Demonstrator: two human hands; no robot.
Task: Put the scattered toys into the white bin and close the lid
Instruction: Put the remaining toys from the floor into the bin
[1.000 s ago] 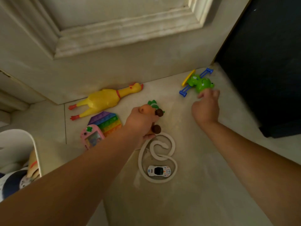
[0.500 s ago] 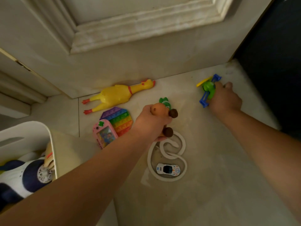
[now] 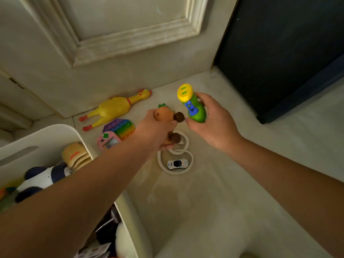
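Observation:
My left hand grips an orange toy figure with brown knobs, held above the floor. My right hand holds a green toy with a yellow disc and blue part, lifted off the floor. On the floor lie a yellow rubber chicken, a rainbow pop pad, a pink handheld game, a white snake-like loop and a small white toy car. The white bin stands open at the lower left with plush toys inside.
A pale panelled door rises behind the toys. A dark blue cabinet stands at the right. The floor is pale stone. No lid is in view.
My right hand has picked the green toy up from the far right floor and brought it toward my left hand. The left hand keeps holding the orange figure.

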